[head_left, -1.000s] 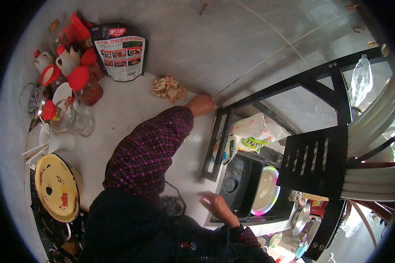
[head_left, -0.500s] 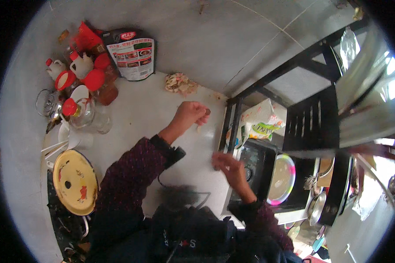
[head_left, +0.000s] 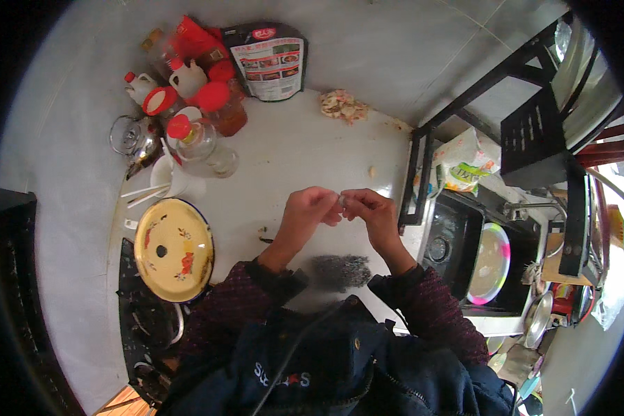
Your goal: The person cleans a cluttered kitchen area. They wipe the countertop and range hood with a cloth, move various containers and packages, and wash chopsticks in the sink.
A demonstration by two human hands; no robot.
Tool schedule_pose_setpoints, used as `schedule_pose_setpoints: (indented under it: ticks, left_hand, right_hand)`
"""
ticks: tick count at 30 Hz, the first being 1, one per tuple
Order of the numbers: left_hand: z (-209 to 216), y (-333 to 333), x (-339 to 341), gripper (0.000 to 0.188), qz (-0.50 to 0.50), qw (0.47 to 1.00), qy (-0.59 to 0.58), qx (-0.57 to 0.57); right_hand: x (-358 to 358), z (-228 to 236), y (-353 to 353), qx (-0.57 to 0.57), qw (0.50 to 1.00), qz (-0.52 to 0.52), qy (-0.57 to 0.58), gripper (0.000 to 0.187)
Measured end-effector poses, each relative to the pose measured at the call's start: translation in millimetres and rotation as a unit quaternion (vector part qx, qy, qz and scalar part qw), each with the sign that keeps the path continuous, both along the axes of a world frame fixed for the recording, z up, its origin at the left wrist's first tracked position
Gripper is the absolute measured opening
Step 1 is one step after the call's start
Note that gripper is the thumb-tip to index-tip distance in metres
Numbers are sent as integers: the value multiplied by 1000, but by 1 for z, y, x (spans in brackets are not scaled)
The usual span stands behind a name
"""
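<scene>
My left hand [head_left: 310, 216] and my right hand [head_left: 376, 216] meet over the white counter [head_left: 305, 149], fingertips touching. Both are closed in a pinch around a tiny pale thing between them, too small to name. Beyond my right hand a small pale piece [head_left: 372, 170] lies on the counter. Farther back sits a heap of pale and reddish scraps [head_left: 343, 106], perhaps peelings. Close to my left wrist are a few dark bits [head_left: 263, 234]. A grey fuzzy object [head_left: 340, 272] shows below my hands, near my jacket.
Left stand red-lidded jars [head_left: 215, 97], a clear bottle [head_left: 195, 142], a kettle [head_left: 142, 142] and a yellow enamel lid [head_left: 175, 251]. A black pouch [head_left: 274, 69] leans at the back wall. Right are a black rack [head_left: 534, 128], a sink [head_left: 442, 239] and a pink-rimmed basin [head_left: 489, 263].
My hands were apart and have come together, fingertips meeting. The view has shifted, so the jars and sink now sit farther right in the picture.
</scene>
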State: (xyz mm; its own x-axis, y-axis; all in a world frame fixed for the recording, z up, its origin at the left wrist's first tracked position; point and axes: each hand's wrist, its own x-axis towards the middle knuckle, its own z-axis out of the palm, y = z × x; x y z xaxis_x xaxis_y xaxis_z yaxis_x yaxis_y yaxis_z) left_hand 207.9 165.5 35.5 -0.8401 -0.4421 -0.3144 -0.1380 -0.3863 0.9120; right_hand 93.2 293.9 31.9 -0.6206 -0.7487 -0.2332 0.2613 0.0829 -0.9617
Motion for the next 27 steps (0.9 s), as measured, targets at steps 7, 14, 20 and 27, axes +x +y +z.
schedule_pose_setpoints:
  ticks: [7,14,20,27]
  left_hand:
    - [-15,-27,2,23,22,999,-13,19]
    - [-56,-65,-21,20,57,997,-53,29]
    - [-85,-114,-62,16,129,986,-102,3]
    - [-107,-163,-122,9,205,977,-52,-37]
  right_hand:
    - [3,-21,-40,5,999,-23,-41,16]
    - [-37,-58,-88,81,994,8,75,21]
    - [-140,-92,-172,111,804,-37,583,25]
    - [-184,-143,-198,177,655,85,730,34]
